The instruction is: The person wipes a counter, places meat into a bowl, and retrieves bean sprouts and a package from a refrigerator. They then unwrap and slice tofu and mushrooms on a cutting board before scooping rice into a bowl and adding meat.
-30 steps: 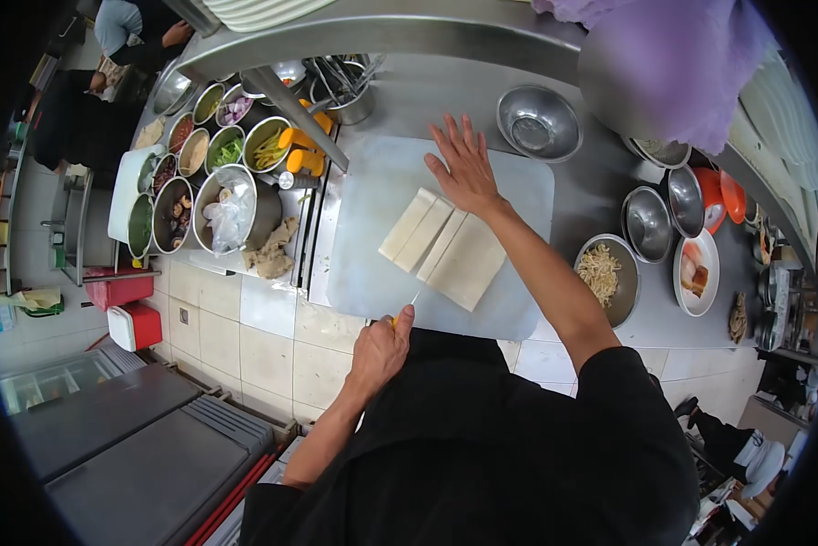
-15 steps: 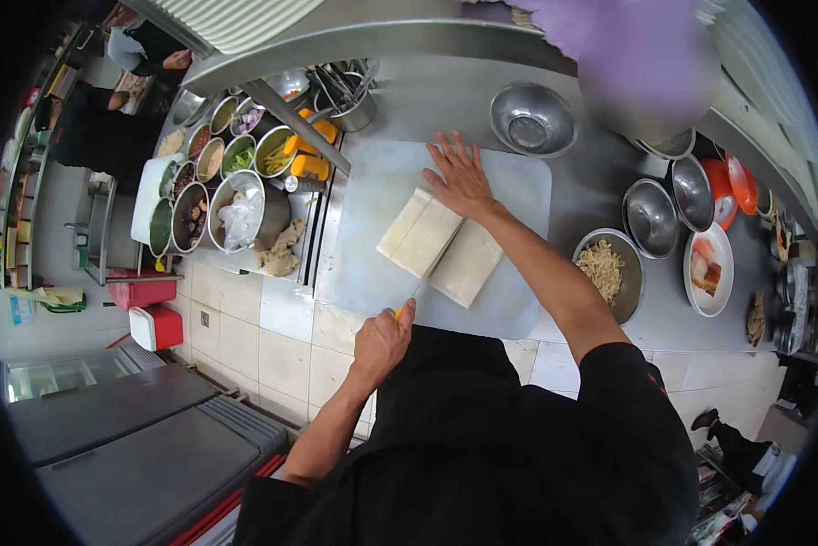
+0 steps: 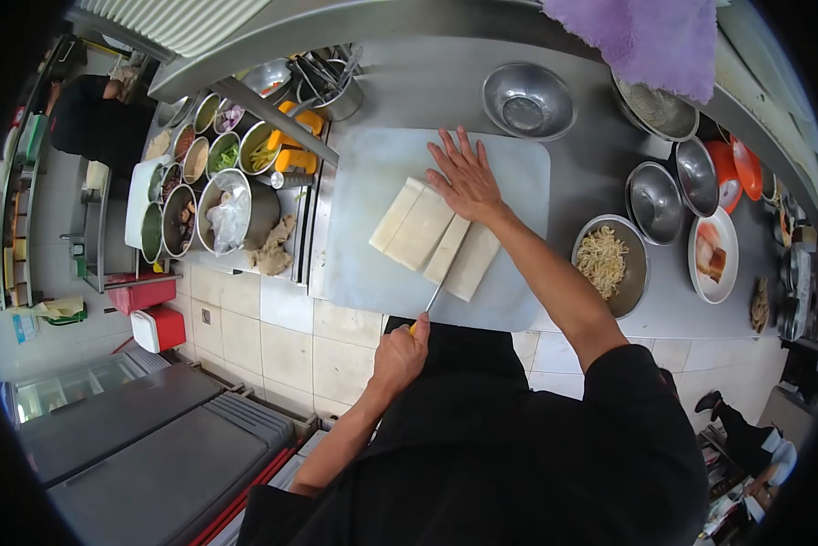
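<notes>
My left hand [image 3: 401,355] is closed around the yellow handle of a knife [image 3: 435,298], whose narrow blade points away from me. That blade is at the near end of a cut in the white tofu [image 3: 414,227], which lies slightly turned on a pale cutting board [image 3: 354,264]. A slim tofu strip [image 3: 446,251] sits between the wide left piece and the right-hand piece [image 3: 474,264]. My right hand [image 3: 469,182] lies flat with fingers spread, its palm and thumb by the tofu's far end. Part of the blade is hard to make out.
Metal bowls stand around the board, one behind it [image 3: 529,100] and a bowl of bean sprouts [image 3: 603,262] to the right. Leftward are several ingredient containers [image 3: 249,214] and a utensil pot [image 3: 340,98]. A purple cloth [image 3: 650,41] hangs from the overhead shelf [image 3: 409,27]. Another person [image 3: 90,123] stands far left.
My left hand and the knife have moved to the right. A slim strip now shows as separate from the right-hand tofu. My right hand stays spread at the far end.
</notes>
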`<state>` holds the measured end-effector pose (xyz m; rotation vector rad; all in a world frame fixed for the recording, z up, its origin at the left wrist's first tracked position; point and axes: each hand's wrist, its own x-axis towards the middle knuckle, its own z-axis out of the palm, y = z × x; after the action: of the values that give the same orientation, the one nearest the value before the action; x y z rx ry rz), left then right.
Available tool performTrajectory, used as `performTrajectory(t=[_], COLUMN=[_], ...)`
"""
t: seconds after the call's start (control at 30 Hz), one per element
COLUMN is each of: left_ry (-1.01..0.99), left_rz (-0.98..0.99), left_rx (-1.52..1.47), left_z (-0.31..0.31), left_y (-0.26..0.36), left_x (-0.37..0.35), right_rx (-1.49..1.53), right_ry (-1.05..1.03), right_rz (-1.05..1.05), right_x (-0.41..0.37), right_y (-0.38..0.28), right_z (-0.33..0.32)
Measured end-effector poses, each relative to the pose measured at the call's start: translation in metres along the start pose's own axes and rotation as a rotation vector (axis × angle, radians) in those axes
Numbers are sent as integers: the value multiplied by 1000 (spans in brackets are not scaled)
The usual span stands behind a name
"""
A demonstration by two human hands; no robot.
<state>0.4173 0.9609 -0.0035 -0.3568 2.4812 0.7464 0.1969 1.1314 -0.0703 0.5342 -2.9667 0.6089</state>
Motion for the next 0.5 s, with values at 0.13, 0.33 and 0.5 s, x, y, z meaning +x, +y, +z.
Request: performTrajectory(t=[0.13,0.33,0.5], left_ry=[89,150,-39], left_rz=[44,101,74], left_rx=[28,13,-98], left_z=[-1,-29,-13], left_y=[2,16,11], left_x=[-9,-19,-27], right_rx=[15,-37,-70], right_ry=[-7,31,102], right_rz=[-9,122,19], right_x=[-5,2,-19], right_y=[-2,-6,-2], right_z=[-4,-32,-37])
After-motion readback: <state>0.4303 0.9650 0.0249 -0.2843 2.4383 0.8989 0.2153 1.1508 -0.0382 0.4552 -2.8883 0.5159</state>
